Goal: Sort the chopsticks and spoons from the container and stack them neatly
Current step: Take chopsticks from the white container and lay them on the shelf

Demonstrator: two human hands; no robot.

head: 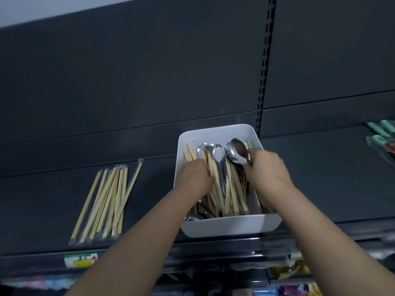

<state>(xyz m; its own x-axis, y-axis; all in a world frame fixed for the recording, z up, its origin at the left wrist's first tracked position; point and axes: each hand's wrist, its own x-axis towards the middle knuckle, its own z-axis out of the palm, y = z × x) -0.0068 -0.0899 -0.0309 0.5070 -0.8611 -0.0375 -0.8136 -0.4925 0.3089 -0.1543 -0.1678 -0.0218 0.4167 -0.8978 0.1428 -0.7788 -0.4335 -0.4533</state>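
A white rectangular container [230, 226] sits on a dark shelf, filled with wrapped wooden chopsticks [233, 189] and metal spoons [219, 155] mixed together. My left hand [195, 177] reaches into its left side, fingers curled round some chopsticks. My right hand [267, 169] is in the right side and pinches a large spoon [239, 151], its bowl raised above the pile. A sorted pile of wrapped chopsticks [106, 201] lies on the shelf to the left of the container.
The dark shelf [53, 210] has a back panel and a slotted upright [264, 82] behind the container. Packaged items with green handles [382, 135] lie at the far right. A price label [81, 260] and goods on a lower shelf show below the front edge.
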